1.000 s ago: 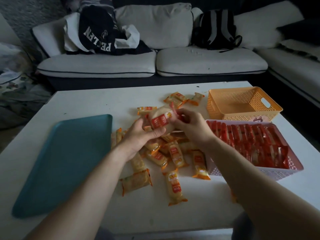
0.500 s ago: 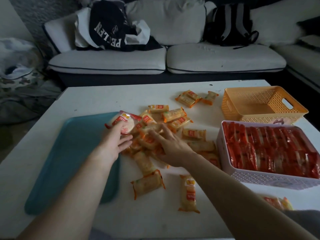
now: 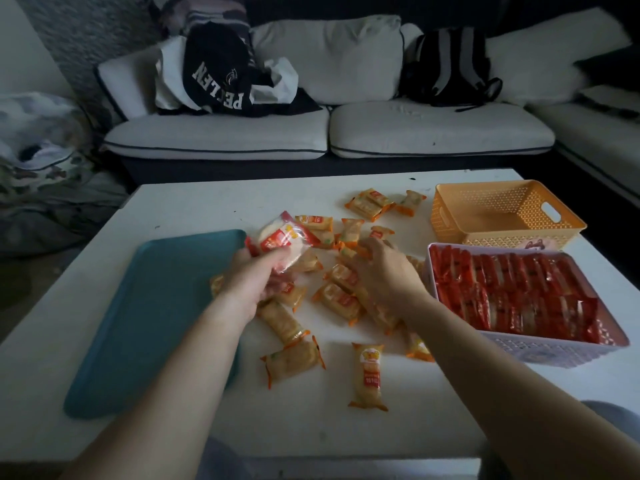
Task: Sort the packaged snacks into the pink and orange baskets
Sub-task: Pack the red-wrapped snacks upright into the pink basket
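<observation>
My left hand [image 3: 247,282] grips a round red-and-white snack packet [image 3: 282,242] just above the pile, near the teal tray's right edge. My right hand [image 3: 388,271] reaches palm down into the heap of orange-wrapped snack packets [image 3: 341,299] in the middle of the white table; its fingertips are curled onto the packets, and whether they grasp one is hidden. The pink basket [image 3: 540,348] at the right is packed with rows of red packets. Behind it stands the orange basket [image 3: 502,233], with nothing visible inside.
A teal tray [image 3: 152,317] lies flat on the left of the white table [image 3: 311,427]. Loose orange packets are scattered toward the front edge [image 3: 367,375] and the far side [image 3: 370,204]. A sofa with clothes and a backpack stands beyond the table.
A second ago both hands held the red-and-white packet above the pile. My right hand let go and dropped into the orange packets; my left hand carried the packet left and keeps hold.
</observation>
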